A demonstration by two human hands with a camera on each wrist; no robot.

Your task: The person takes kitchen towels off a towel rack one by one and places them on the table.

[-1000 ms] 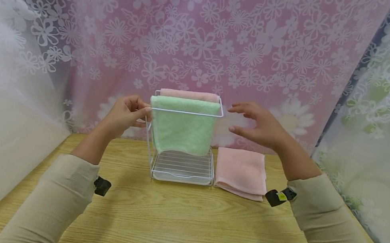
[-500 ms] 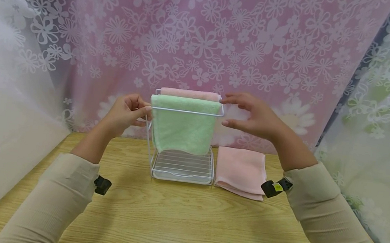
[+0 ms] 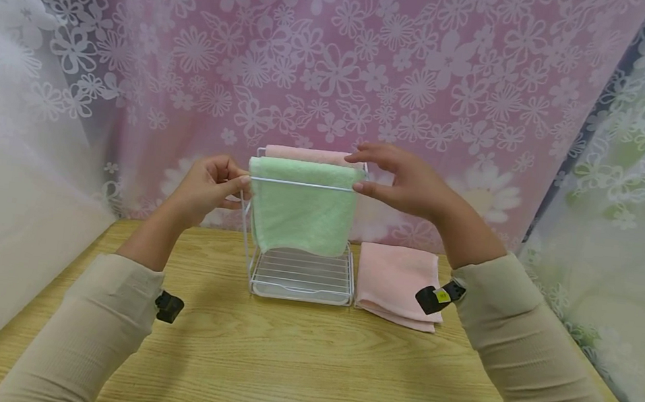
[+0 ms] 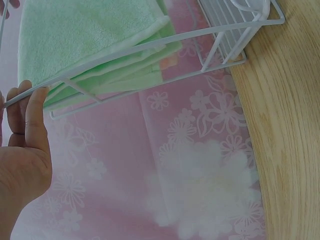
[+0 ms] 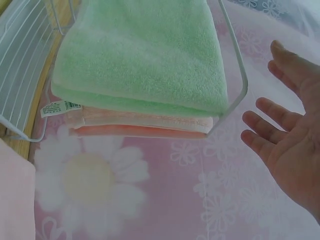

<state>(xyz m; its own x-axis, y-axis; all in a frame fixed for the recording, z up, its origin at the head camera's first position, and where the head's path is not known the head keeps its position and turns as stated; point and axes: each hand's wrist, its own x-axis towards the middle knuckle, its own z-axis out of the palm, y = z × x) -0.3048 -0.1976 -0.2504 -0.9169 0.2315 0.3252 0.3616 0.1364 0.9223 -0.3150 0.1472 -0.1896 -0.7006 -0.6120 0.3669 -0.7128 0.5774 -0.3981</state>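
A white wire rack (image 3: 253,259) stands on the table, with a green towel (image 3: 303,212) draped over its front top bar. Behind it a pink towel (image 3: 304,154) hangs on the rear bar. My left hand (image 3: 204,191) pinches the rack's upper left corner; in the left wrist view its fingers (image 4: 35,120) wrap the white wire. At the other end, my right hand (image 3: 414,181) is held with thumb and fingers spread, overlapping the rack's upper right corner. The right wrist view shows that hand (image 5: 295,130) beside the wire end, holding nothing.
A folded pink towel (image 3: 397,279) lies on the wooden table (image 3: 304,365) just right of the rack. Low down in the rack is a wire shelf (image 3: 302,272) over a white tray. Floral curtains (image 3: 338,63) close off the back and both sides.
My right hand has moved left, from clear of the rack to its upper right corner, fingers still spread. My left hand keeps its place on the rack; the towels hang as before.
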